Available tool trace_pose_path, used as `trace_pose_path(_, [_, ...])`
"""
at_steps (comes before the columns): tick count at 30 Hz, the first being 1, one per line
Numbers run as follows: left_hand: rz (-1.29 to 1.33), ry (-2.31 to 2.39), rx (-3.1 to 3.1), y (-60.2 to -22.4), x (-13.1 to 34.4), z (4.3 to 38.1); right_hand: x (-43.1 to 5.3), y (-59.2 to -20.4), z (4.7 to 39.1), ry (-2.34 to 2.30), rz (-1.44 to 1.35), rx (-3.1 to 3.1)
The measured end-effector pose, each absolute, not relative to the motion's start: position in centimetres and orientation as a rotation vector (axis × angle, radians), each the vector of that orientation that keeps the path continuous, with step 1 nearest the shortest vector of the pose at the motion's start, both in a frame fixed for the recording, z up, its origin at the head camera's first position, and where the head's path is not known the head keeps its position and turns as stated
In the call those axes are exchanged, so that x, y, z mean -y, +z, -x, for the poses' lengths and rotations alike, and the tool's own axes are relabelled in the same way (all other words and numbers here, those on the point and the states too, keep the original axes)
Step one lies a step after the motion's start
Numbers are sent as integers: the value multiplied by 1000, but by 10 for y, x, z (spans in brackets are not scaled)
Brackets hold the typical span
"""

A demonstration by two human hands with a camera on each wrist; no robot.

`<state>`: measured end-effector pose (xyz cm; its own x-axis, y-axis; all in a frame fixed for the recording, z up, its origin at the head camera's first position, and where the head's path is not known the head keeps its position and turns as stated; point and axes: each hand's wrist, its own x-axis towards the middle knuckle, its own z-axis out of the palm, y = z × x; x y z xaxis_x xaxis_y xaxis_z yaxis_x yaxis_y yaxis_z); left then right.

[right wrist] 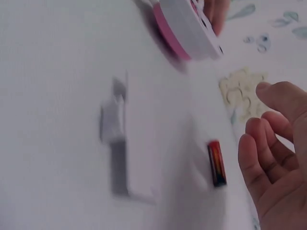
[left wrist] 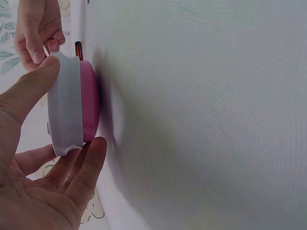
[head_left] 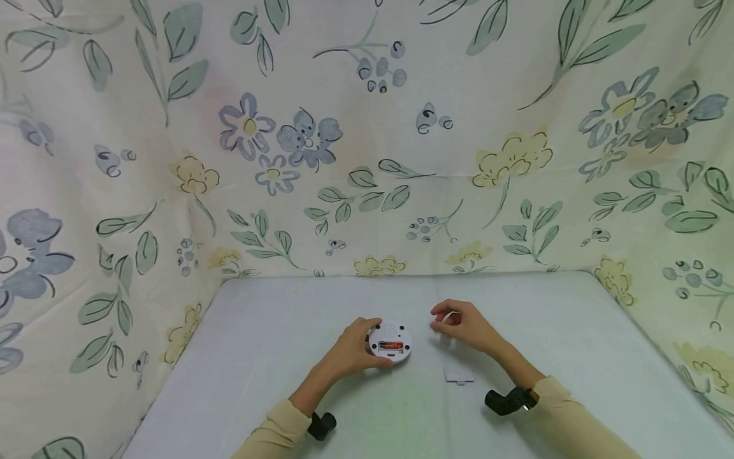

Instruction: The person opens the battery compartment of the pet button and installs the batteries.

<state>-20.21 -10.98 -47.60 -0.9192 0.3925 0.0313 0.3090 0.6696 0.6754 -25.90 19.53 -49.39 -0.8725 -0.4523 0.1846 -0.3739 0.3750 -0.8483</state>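
Nearest, beige sleeves [head_left: 281, 424] enter at seven and five o'clock, with a black wrist camera [head_left: 506, 402] near each cuff. A white cover [head_left: 459, 374] with a small tab lies on the counter [head_left: 269, 331], about four o'clock from a round white-and-pink device [head_left: 390, 331]. The left hand [head_left: 350, 350] grips the device from its nine o'clock side, fingers holding the rim near six and eleven; its pink side faces the counter, and an orange battery [head_left: 392, 345] sits in the slot on its white side. The right hand [head_left: 467, 325] is between two and three o'clock from the device, its fingers loosely curled, apart from the thumb and holding nothing. A loose battery [right wrist: 217, 164] shows just beside those fingers. Farthest, at twelve o'clock, hangs a flowered cloth [head_left: 367, 217].
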Motion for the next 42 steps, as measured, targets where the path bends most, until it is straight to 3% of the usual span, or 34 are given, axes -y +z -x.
trace_pose_path(10, [-594,1091,-2768,-476,111,202,-241,-493,273,-1483,766,-2764])
trace_pose_path(15, [-608,1082,-2772,-477,111,203,-244,-486,267,-1440,741,-2741])
trace_pose_path(19, [-611,1079,-2774,-477,112,203,-247,-501,272,-1405,773,-2721])
trace_pose_path(42, [-592,1079,-2761,-476,111,202,-216,-508,274,-1179,902,-2690])
